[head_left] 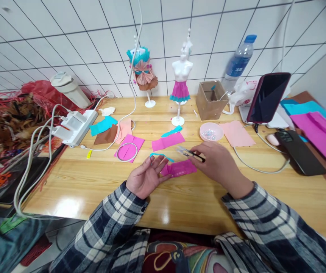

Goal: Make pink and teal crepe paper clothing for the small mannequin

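Note:
My right hand is closed around a pair of thread snips, the blades pointing left. My left hand is turned palm up with its fingers apart, at the left end of a magenta crepe paper strip. A thin blue paper strip runs just beyond its fingertips; whether they touch it I cannot tell. Farther back lie another magenta piece and a short blue piece. Behind them stands a white mannequin figure in a magenta skirt with a blue hem.
A second dressed figure, a cardboard box and a water bottle stand near the tiled wall. A pink bowl holds small beads. Phones, a power strip and loose cables flank the work area.

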Demonstrator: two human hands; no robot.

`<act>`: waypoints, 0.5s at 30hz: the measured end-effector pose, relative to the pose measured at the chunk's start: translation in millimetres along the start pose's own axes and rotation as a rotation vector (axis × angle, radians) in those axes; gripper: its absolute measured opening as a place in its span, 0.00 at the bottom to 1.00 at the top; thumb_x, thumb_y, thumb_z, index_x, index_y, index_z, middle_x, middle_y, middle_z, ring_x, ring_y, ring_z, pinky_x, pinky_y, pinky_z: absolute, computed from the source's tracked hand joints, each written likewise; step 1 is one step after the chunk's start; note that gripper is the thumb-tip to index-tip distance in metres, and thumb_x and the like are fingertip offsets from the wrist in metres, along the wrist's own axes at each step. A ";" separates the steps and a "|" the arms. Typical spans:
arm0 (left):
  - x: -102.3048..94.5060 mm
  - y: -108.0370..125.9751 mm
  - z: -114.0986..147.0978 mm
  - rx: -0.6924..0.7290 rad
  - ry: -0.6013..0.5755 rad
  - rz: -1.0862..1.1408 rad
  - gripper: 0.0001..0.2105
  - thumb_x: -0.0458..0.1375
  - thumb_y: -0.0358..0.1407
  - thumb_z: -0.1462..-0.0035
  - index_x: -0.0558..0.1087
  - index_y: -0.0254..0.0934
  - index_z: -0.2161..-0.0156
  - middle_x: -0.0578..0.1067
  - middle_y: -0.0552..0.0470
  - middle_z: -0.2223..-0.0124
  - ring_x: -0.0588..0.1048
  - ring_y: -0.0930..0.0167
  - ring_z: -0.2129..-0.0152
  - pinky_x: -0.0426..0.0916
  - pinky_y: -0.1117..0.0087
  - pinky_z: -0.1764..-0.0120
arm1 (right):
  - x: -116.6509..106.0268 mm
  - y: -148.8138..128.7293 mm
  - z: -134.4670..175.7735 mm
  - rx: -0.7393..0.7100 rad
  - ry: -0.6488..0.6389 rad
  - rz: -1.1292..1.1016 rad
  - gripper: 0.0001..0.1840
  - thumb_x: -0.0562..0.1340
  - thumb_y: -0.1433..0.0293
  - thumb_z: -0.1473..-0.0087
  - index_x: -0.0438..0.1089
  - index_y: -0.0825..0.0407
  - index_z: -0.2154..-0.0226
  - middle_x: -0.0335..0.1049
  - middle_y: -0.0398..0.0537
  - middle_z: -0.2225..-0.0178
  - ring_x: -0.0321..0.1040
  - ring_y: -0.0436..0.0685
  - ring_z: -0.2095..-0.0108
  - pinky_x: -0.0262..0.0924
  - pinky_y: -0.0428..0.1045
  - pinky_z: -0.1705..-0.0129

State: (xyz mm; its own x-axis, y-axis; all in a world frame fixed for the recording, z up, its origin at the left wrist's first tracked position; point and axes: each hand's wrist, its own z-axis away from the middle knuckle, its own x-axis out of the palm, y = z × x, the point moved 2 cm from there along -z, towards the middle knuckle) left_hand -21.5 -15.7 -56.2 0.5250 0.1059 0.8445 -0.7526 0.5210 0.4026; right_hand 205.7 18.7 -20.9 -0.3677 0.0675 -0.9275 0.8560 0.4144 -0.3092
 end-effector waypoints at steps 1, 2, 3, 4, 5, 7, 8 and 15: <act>1.1 0.0 1.1 0.012 -0.009 0.009 0.06 0.56 0.35 0.40 0.75 0.41 0.67 0.77 0.53 0.54 0.69 0.64 0.48 0.55 0.45 0.44 | 3.7 -4.2 0.9 -0.016 -0.024 -0.066 0.11 0.60 0.61 0.43 0.72 0.51 0.65 0.72 0.47 0.69 0.67 0.56 0.66 0.51 0.49 0.64; 2.0 -0.1 2.4 0.020 -0.012 0.016 0.06 0.56 0.35 0.41 0.75 0.42 0.67 0.77 0.53 0.54 0.69 0.64 0.48 0.55 0.46 0.44 | 8.8 -7.8 2.5 -0.025 -0.065 -0.116 0.10 0.60 0.62 0.44 0.71 0.51 0.66 0.71 0.46 0.71 0.66 0.55 0.68 0.52 0.48 0.66; 2.5 -0.3 3.7 0.025 -0.011 0.022 0.05 0.57 0.35 0.41 0.75 0.42 0.67 0.77 0.53 0.54 0.69 0.64 0.48 0.55 0.46 0.43 | 14.7 -10.4 4.6 -0.022 -0.113 -0.146 0.09 0.60 0.62 0.45 0.70 0.51 0.66 0.71 0.45 0.72 0.66 0.54 0.70 0.52 0.48 0.67; 2.8 -0.6 5.0 0.028 -0.007 0.024 0.05 0.57 0.36 0.41 0.75 0.42 0.67 0.77 0.53 0.54 0.69 0.64 0.47 0.55 0.47 0.43 | 20.5 -11.8 7.1 -0.010 -0.154 -0.158 0.08 0.61 0.63 0.46 0.69 0.51 0.66 0.71 0.44 0.73 0.66 0.54 0.71 0.52 0.47 0.68; 2.8 -0.8 6.4 0.028 -0.003 0.025 0.05 0.57 0.36 0.41 0.75 0.42 0.67 0.77 0.53 0.53 0.68 0.64 0.47 0.56 0.47 0.44 | 25.5 -11.8 9.7 0.009 -0.178 -0.154 0.07 0.61 0.65 0.47 0.69 0.51 0.66 0.71 0.44 0.73 0.66 0.54 0.71 0.52 0.47 0.68; 2.0 -1.1 8.8 0.026 0.000 0.023 0.05 0.57 0.36 0.41 0.75 0.43 0.67 0.76 0.54 0.52 0.67 0.63 0.45 0.57 0.47 0.44 | 32.6 -9.5 14.4 0.041 -0.197 -0.126 0.05 0.59 0.67 0.46 0.68 0.50 0.66 0.72 0.44 0.72 0.67 0.54 0.69 0.52 0.47 0.68; 1.0 -1.0 9.9 0.026 0.001 0.022 0.05 0.57 0.36 0.41 0.75 0.43 0.67 0.76 0.54 0.52 0.66 0.63 0.45 0.57 0.47 0.44 | 34.5 -7.9 16.0 0.048 -0.197 -0.107 0.05 0.59 0.68 0.46 0.68 0.50 0.66 0.72 0.45 0.71 0.67 0.54 0.69 0.52 0.47 0.68; -11.7 16.9 21.6 0.108 0.039 -0.006 0.04 0.58 0.36 0.43 0.74 0.43 0.68 0.77 0.54 0.55 0.70 0.64 0.49 0.58 0.46 0.44 | 33.1 -0.9 18.2 0.102 -0.191 -0.115 0.05 0.57 0.67 0.43 0.68 0.49 0.66 0.73 0.43 0.71 0.68 0.54 0.69 0.51 0.47 0.69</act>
State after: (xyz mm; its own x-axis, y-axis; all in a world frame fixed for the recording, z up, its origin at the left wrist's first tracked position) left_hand -48.9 -26.5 -51.6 0.5430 0.1371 0.8284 -0.7869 0.4274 0.4451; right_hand 199.3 4.0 -55.1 -0.3977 -0.1512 -0.9050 0.8485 0.3149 -0.4254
